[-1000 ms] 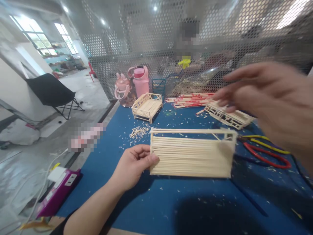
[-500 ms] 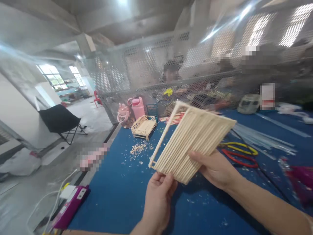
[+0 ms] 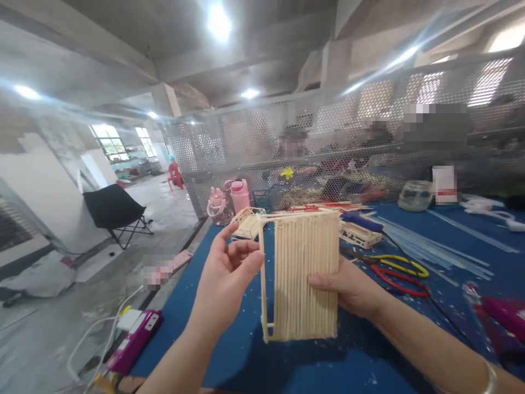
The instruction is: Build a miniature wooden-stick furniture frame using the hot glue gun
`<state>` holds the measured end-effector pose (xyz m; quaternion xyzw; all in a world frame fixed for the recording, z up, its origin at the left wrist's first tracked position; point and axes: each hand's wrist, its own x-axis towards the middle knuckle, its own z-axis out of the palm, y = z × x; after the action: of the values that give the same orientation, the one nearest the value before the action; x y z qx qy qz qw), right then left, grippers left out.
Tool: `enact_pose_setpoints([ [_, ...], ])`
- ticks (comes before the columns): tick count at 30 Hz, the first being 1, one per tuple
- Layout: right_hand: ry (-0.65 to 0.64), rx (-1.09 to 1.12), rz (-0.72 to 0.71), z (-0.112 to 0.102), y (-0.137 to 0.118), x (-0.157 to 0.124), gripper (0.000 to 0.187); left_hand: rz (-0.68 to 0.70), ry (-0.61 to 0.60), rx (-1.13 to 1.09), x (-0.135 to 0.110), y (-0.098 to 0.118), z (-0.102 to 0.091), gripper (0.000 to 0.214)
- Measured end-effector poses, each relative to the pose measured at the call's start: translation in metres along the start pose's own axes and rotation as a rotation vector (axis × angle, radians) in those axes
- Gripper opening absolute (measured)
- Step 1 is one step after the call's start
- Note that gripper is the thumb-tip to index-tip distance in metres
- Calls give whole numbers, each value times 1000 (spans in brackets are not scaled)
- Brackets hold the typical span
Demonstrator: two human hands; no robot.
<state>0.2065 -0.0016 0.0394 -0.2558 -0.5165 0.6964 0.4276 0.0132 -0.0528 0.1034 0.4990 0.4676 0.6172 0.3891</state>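
A flat panel of pale wooden sticks (image 3: 303,257) is held upright above the blue table, its sticks running up and down side by side. Along its left side, a narrow gap separates the sticks from a single outer rail. My right hand (image 3: 356,287) grips the panel's right edge, thumb across the front and the other fingers hidden behind. Beside the outer rail is my left hand (image 3: 223,273), fingers apart and bent, with the thumb tip at the rail; whether it touches is unclear. Behind my left fingers stands a small stick-built tray with railings (image 3: 248,223).
Right of the panel lie pliers with red and yellow handles (image 3: 400,273), another small stick frame (image 3: 361,236) and clear glue sticks (image 3: 430,243). Pink bottles (image 3: 240,196) stand at the back before a perforated metal screen (image 3: 254,137). A purple power strip (image 3: 135,339) is at the left edge.
The panel has turned from a slant to upright. My left hand has left its lower edge and risen to its left side, fingers spreading. My right hand keeps its hold. The camera view has tilted up.
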Motion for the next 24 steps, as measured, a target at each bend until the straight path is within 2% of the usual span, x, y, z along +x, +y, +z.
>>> enact_pose_setpoints([
  [2, 11, -2, -17, 1, 7, -2, 45, 75, 52, 12, 0, -1, 8, 73],
  [5, 53, -24, 0, -3, 14, -3, 47, 252, 225, 63, -6, -8, 12, 74],
  [7, 77, -24, -6, -7, 21, -4, 49, 308, 253, 115, -8, -11, 12, 72],
  [12, 85, 19, -13, -14, 42, -5, 53, 173, 106, 150, -3, -16, 12, 71],
  [17, 84, 17, 9, -12, 47, -8, 51, -3, 0, 44, 3, -21, 16, 81],
  [24, 108, 36, 20, -9, 47, -13, 50, -63, 19, -46, 4, -26, 21, 85],
])
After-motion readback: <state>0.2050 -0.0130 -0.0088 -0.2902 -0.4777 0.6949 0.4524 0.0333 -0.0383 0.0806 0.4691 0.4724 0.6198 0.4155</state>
